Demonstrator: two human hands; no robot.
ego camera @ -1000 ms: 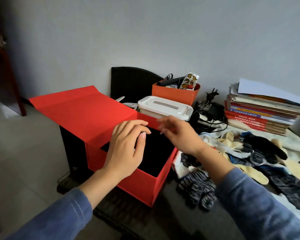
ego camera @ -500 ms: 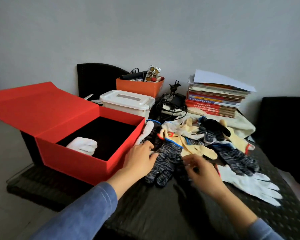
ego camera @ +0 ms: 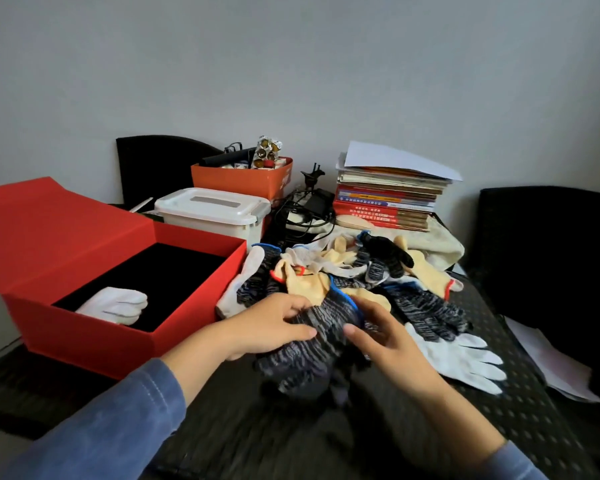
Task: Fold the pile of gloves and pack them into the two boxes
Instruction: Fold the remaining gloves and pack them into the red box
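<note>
A dark grey-and-black knit glove (ego camera: 309,351) with a blue cuff lies at the near edge of the glove pile (ego camera: 343,268). My left hand (ego camera: 271,327) grips its left side between thumb and fingers. My right hand (ego camera: 385,341) pinches its cuff end from the right. The pile holds yellow, white and dark knit gloves, loosely tangled. The open red box (ego camera: 194,306) stands to the left with its lid flipped back. One folded white glove (ego camera: 118,304) lies on the box's black lining at the near corner.
A flat white glove (ego camera: 465,358) lies right of my hands. Behind the pile stand a white plastic box (ego camera: 215,211), an orange box (ego camera: 243,178) of odds, tangled cables and a stack of books (ego camera: 388,199). A black chair (ego camera: 551,254) and loose papers (ego camera: 548,362) are at right.
Both hands left the red box, where a folded white glove now lies, and moved right to the pile. They have taken hold of the dark knit glove. The view swung right.
</note>
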